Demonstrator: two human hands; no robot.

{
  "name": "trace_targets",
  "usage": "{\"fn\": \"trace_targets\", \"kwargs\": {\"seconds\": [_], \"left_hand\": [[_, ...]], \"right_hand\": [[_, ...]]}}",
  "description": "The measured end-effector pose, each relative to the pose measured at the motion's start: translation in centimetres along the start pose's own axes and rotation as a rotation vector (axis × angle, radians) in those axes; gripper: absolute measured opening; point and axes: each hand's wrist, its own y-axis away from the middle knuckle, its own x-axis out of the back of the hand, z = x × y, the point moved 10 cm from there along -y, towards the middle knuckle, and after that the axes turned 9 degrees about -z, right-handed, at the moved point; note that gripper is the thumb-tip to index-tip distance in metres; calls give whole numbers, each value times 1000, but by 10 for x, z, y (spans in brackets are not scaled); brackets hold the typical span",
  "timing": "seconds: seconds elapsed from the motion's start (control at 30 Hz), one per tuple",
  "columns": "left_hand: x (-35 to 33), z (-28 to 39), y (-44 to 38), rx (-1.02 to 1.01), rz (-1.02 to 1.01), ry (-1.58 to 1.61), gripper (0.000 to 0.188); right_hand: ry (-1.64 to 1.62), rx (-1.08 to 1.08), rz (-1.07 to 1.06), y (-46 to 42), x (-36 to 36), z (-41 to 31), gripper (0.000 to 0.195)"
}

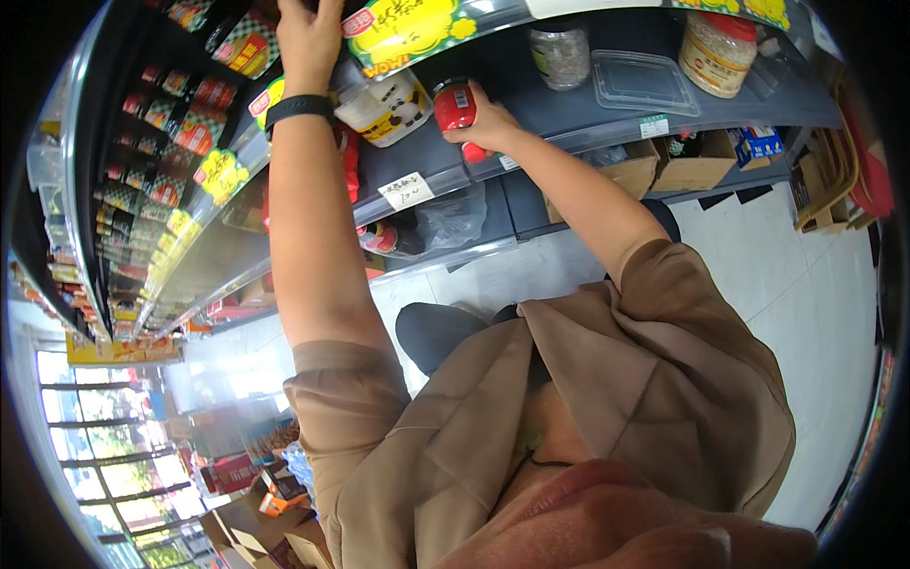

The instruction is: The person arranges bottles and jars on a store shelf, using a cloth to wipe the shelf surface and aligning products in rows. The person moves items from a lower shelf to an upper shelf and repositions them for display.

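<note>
My right hand [490, 124] is closed around a jar with a red label and dark lid [455, 107], in front of the middle shelf. A small red cap [473, 151] shows just below that hand; what it belongs to is hidden. My left hand [311, 43] reaches up to the upper shelf beside dark sauce bottles [245, 46]. Its fingertips run past the top of the picture, so whether it grips anything cannot be seen. Between my hands stands a white tub with a yellow and black cartoon print [387, 107].
A yellow price sign [402, 32] hangs from the upper shelf edge. Further right are a grain jar [560, 57], a clear plastic lid [645, 82] and a red-lidded jar [718, 53]. Cardboard boxes [693, 163] sit on the lower shelf. More boxes [263, 523] stand behind at lower left.
</note>
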Motion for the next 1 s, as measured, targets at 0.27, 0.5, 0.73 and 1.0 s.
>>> {"fn": "trace_targets", "kwargs": {"seconds": [0.27, 0.5, 0.73, 1.0], "left_hand": [[23, -11, 4, -22, 80, -71, 56], [14, 30, 14, -171, 187, -114, 78], [16, 35, 23, -179, 162, -278, 81], [-21, 155, 119, -644, 1, -338, 105]], "right_hand": [[-803, 212, -141, 42, 24, -40, 62], [-1248, 129, -190, 92, 24, -12, 75], [-1379, 210, -413, 121, 11, -1, 93], [-1075, 397, -528, 242, 74, -24, 95]]}}
